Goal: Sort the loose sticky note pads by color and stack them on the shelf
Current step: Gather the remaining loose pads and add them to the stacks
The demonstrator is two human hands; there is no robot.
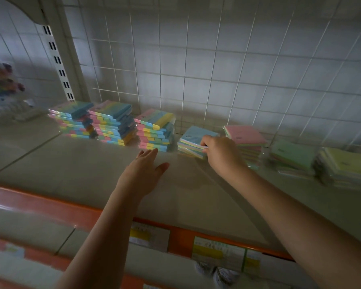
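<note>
your right hand [221, 152] is curled around the near edge of a short stack with a blue pad on top [196, 140], fingers pinching its side. it sits on the beige shelf [92, 174], near the wire grid back [217, 69]. your left hand [146, 165] hovers flat and relaxed over the shelf, fingers straight, holding nothing, just in front of the third multicolor pad stack [154, 130]. two more multicolor stacks [111, 122] stand left of it. right of your hand there's a pink-topped stack [246, 134], then green-topped [292, 155] and yellow-topped [346, 163] piles, a bit blurry.
</note>
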